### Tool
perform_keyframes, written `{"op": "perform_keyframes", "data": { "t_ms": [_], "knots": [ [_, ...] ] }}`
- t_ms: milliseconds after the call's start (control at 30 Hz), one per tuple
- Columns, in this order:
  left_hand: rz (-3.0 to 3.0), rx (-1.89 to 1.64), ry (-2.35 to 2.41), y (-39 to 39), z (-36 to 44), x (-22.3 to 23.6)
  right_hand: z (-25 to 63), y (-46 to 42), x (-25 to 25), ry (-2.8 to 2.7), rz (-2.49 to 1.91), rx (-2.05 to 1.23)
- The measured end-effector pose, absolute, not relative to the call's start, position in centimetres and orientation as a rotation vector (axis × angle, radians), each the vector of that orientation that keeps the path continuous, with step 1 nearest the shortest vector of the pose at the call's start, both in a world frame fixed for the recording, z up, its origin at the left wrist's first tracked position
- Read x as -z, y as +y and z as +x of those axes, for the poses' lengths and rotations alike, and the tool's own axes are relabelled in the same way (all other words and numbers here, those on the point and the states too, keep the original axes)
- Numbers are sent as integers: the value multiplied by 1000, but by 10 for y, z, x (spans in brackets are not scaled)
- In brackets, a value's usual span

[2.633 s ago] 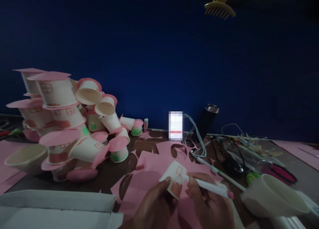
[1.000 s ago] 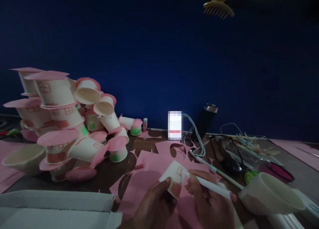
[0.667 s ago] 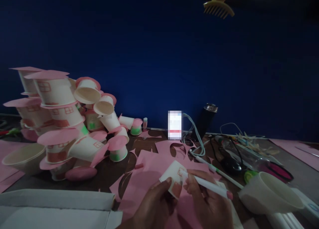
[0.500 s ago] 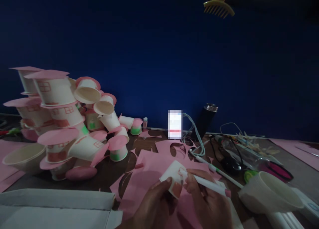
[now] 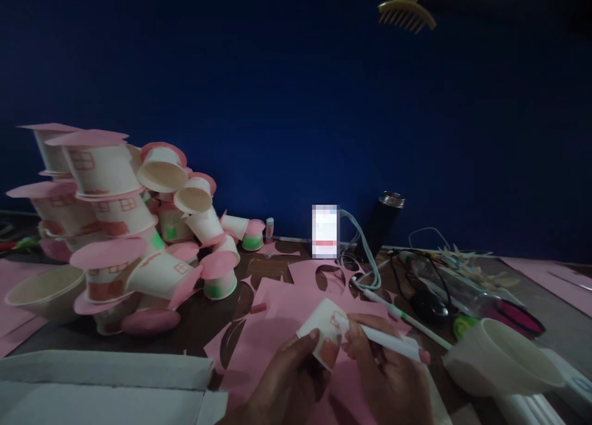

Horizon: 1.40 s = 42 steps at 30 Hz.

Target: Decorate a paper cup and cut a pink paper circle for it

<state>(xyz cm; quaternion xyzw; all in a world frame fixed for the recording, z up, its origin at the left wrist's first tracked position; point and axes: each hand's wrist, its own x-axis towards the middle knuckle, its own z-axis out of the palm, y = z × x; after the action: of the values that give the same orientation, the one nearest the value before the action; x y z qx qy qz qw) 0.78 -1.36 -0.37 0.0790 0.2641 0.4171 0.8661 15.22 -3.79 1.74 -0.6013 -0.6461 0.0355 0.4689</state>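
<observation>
Head view: left hand [image 5: 289,375] grips cup [image 5: 320,324] beside right hand [image 5: 388,375], which grips a marker [image 5: 393,343].

Cut off by the bottom edge: the left hand [image 5: 289,369] and the right hand [image 5: 391,366], plus a white box [image 5: 106,375] cropped by the left edge as well. Partly hidden by those same hands: a paper cup [image 5: 317,320] and a white marker [image 5: 393,343], tip too small to make out. Blurred into coarse squares at center: a bright screen [image 5: 325,231], with pale scraps [image 5: 496,280] farther right too indistinct to identify.
</observation>
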Motion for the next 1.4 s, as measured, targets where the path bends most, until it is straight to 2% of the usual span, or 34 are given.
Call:
{"op": "perform_keyframes", "data": {
  "t_ms": [1400],
  "knots": [
    [191,-860,519,-9,7,4,157,-37,-22,-1536,-1427,-33]
  ]
}}
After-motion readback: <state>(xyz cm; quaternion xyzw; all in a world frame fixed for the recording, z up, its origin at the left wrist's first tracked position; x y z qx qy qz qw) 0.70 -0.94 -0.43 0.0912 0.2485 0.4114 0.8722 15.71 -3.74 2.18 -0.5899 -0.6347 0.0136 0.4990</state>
